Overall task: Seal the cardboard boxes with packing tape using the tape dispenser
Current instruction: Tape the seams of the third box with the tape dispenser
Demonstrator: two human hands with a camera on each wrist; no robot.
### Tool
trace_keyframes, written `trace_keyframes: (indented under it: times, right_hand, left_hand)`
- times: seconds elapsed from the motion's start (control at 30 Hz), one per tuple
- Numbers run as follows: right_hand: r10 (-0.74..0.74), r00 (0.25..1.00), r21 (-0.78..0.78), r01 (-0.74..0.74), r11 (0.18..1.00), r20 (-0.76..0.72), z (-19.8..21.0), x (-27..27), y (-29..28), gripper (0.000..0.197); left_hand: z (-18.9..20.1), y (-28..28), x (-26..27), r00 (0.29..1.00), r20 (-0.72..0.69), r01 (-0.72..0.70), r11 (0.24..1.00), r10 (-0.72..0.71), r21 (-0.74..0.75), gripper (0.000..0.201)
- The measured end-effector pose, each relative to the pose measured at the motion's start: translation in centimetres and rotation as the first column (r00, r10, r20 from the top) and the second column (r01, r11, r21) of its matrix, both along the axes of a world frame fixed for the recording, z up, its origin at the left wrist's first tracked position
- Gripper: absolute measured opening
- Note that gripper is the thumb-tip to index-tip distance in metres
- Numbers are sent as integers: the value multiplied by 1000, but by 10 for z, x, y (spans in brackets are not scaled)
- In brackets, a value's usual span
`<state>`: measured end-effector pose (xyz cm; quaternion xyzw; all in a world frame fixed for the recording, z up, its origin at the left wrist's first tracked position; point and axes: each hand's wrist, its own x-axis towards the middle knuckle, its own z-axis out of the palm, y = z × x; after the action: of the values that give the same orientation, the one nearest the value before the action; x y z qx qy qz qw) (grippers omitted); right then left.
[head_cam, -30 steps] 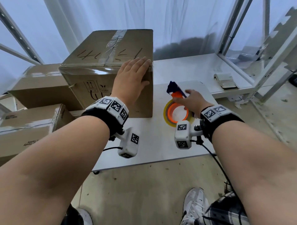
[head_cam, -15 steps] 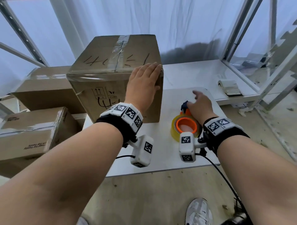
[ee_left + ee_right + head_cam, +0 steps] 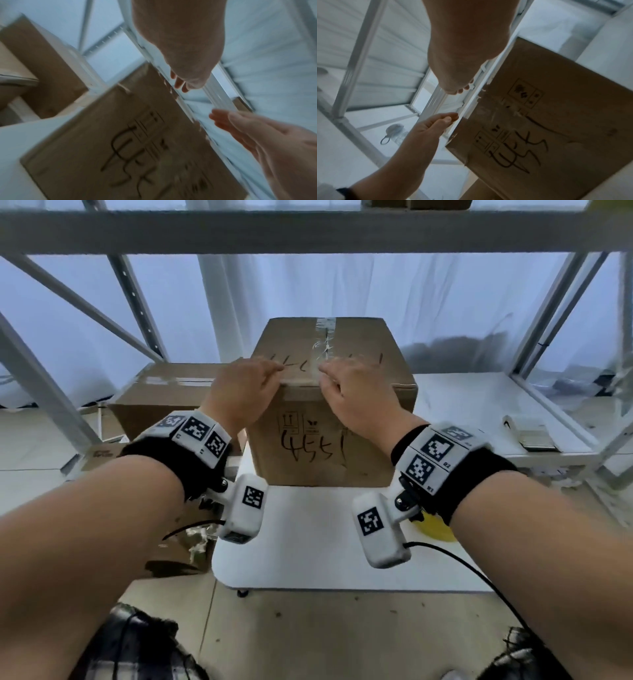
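Observation:
A brown cardboard box [image 3: 325, 446] with black scrawl on its front stands on the white table [image 3: 308, 549]. Clear tape [image 3: 326, 344] runs along its top seam. My left hand [image 3: 253, 378] and right hand [image 3: 346, 381] lie side by side over the box's near top edge, fingers loosely bent and holding nothing. The left wrist view shows the box front [image 3: 120, 148] blurred, with both hands above its edge. In the right wrist view the box [image 3: 556, 108] sits to the right. Only a yellow sliver of the tape dispenser's roll [image 3: 436, 527] peeks out under my right wrist.
More cardboard boxes [image 3: 161, 398] stand left of the table, one lower down [image 3: 102, 453]. A metal rack frame [image 3: 308, 231] crosses overhead, with slanted struts on both sides. A white shelf on the right carries a small paper stack [image 3: 529, 434].
My right hand has let go of the tape dispenser and risen to the box top. The left hand has slid from the box's front corner onto the top edge.

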<state>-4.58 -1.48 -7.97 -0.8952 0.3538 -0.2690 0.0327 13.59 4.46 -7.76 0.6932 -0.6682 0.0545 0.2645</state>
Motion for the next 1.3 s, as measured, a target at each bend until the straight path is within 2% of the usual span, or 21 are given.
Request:
trace_keyframes:
  times: [0.1,0.17,0.27,0.37,0.47,0.6,0.7,0.8,0.9,0.97,1.07,1.13,1.3]
  right_hand:
    - [34,988,30,-30,999,-151,12,29,-7,41]
    - [27,986,88,-12,996,-164,16,46,-13,38]
    - [7,990,113,9,994,-142,6,61,-19,39]
    - [-6,986,0,6,1000,-165,-7,63,-20,45]
    - [-12,972,-77,-6,997,-233,-10,60,-19,49]
    - [-42,955,-122,6,992,-293,-13,57,-13,51]
    - [-53,957,-129,16,991,-286,-11,56,-8,52]
    - [-37,959,-95,10,995,-281,-8,55,-8,54]
    - [-30,957,-61,13,998,-288,-7,57,-13,55]
    - [-26,961,-45,14,999,-276,-7,58,-15,53]
    - [-24,963,-40,14,999,-267,-8,58,-17,52]
    - [-18,963,-40,8,999,-269,-8,57,-17,52]
    - [-7,963,-41,-4,999,-268,-5,55,-17,53]
  left_hand:
    - [-5,2,27,970,-243,8,999,3,45,29]
    - [-12,-5,37,932,-361,48,999,-38,20,25]
    - [-19,-12,49,908,-411,65,997,-75,-40,20]
    - [-27,-13,53,887,-443,88,990,-128,-109,17]
    - [-36,-14,55,887,-429,112,981,-169,-156,20]
    - [-45,-13,59,953,-257,121,981,-157,-153,35]
    - [-42,-10,58,974,-160,144,982,-163,-122,37]
    - [-36,-9,60,961,-216,146,979,-175,-144,28]
    - [-36,-8,65,945,-317,33,987,-83,-160,23]
    - [-39,-4,69,914,-400,25,993,-70,-117,25]
    - [-49,4,71,936,-339,92,995,-95,-25,40]
    - [-52,5,72,954,-294,61,998,-63,-18,44]
    - [-45,-1,73,939,-338,28,996,-57,-90,33]
